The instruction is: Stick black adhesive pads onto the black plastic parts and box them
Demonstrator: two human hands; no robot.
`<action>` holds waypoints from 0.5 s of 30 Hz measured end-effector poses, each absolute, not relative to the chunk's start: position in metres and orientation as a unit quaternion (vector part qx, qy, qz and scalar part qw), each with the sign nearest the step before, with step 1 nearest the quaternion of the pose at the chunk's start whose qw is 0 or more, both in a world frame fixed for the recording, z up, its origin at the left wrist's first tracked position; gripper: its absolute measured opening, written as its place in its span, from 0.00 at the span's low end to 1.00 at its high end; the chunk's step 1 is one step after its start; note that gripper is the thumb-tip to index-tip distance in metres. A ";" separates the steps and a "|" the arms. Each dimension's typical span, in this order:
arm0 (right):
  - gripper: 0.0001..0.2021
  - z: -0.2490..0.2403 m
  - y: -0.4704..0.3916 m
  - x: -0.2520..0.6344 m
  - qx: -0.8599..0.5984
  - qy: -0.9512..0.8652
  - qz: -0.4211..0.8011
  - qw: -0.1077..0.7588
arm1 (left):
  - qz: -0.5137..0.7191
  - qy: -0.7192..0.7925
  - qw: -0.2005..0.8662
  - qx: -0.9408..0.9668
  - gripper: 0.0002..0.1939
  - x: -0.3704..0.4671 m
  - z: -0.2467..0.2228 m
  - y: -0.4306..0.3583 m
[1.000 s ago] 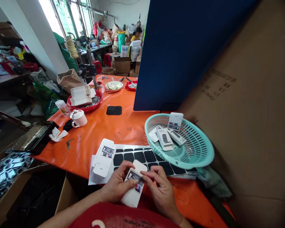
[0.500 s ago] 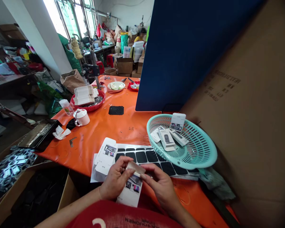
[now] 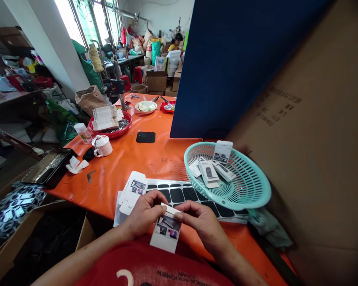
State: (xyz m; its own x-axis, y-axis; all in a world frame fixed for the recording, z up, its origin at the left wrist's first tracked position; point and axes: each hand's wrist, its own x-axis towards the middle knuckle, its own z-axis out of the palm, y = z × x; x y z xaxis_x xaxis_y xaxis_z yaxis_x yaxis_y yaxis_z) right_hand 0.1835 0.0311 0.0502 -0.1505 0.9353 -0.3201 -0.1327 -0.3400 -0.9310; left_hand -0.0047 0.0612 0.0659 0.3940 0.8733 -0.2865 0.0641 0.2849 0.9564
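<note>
Between my two hands is a small white printed carton [image 3: 166, 234], its flap end pointing away from me over the table's front edge. My left hand [image 3: 146, 210] pinches the carton's upper left corner, and my right hand [image 3: 198, 218] grips the upper right corner by the flap. Just beyond my left hand lie flattened white cartons [image 3: 133, 192] with the same print. A sheet of black rounded-square pads [image 3: 176, 195] is spread beyond my fingers. Right of it a turquoise plastic basket [image 3: 250, 178] holds several white cartons [image 3: 210, 173].
On the orange tabletop [image 3: 155, 159] are a black pad [image 3: 145, 137], a lidded white mug [image 3: 102, 145] and a red basin [image 3: 127, 126] with stacked flat cartons and metal parts. A blue panel [image 3: 226, 71] and a large cardboard box [image 3: 316, 159] wall off the right. Another person [image 3: 174, 43] sits far back.
The carton's flap stood raised before; now it lies folded down at the top end. Both hands have shifted slightly with the carton.
</note>
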 end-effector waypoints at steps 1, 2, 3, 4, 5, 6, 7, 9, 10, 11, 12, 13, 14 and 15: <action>0.15 0.051 0.032 0.184 -0.507 -0.402 0.639 0.415 | 0.309 0.456 0.663 0.507 0.08 -0.004 0.066 0.062; 0.14 0.050 0.032 0.185 -0.511 -0.408 0.632 0.416 | 0.307 0.459 0.666 0.502 0.07 -0.004 0.066 0.062; 0.13 0.049 0.031 0.185 -0.517 -0.412 0.624 0.418 | 0.304 0.464 0.667 0.498 0.07 -0.004 0.065 0.062; 0.13 0.046 0.030 0.185 -0.522 -0.413 0.617 0.419 | 0.301 0.469 0.666 0.496 0.06 -0.004 0.063 0.062; 0.12 0.043 0.029 0.185 -0.527 -0.416 0.610 0.420 | 0.298 0.472 0.664 0.497 0.06 -0.004 0.061 0.061; 0.11 0.040 0.027 0.185 -0.533 -0.423 0.599 0.423 | 0.298 0.474 0.659 0.502 0.05 -0.005 0.060 0.061; 0.11 0.036 0.025 0.185 -0.535 -0.440 0.581 0.427 | 0.299 0.472 0.651 0.514 0.04 -0.006 0.058 0.060; 0.09 0.031 0.020 0.186 -0.521 -0.499 0.531 0.444 | 0.306 0.456 0.628 0.552 0.03 -0.009 0.056 0.058; 0.09 0.029 0.017 0.187 -0.502 -0.533 0.508 0.453 | 0.313 0.441 0.614 0.575 0.04 -0.011 0.055 0.057; 0.09 0.027 0.015 0.188 -0.476 -0.563 0.493 0.463 | 0.320 0.424 0.600 0.599 0.05 -0.013 0.053 0.056; 0.09 0.025 0.012 0.189 -0.447 -0.587 0.485 0.470 | 0.326 0.403 0.586 0.623 0.06 -0.016 0.051 0.054; 0.10 0.023 0.010 0.190 -0.420 -0.606 0.482 0.473 | 0.330 0.381 0.572 0.647 0.07 -0.018 0.048 0.051; 0.10 0.021 0.008 0.190 -0.396 -0.623 0.481 0.473 | 0.332 0.361 0.558 0.669 0.08 -0.021 0.045 0.049; 0.10 0.019 0.006 0.190 -0.377 -0.639 0.479 0.469 | 0.331 0.346 0.545 0.688 0.09 -0.024 0.041 0.046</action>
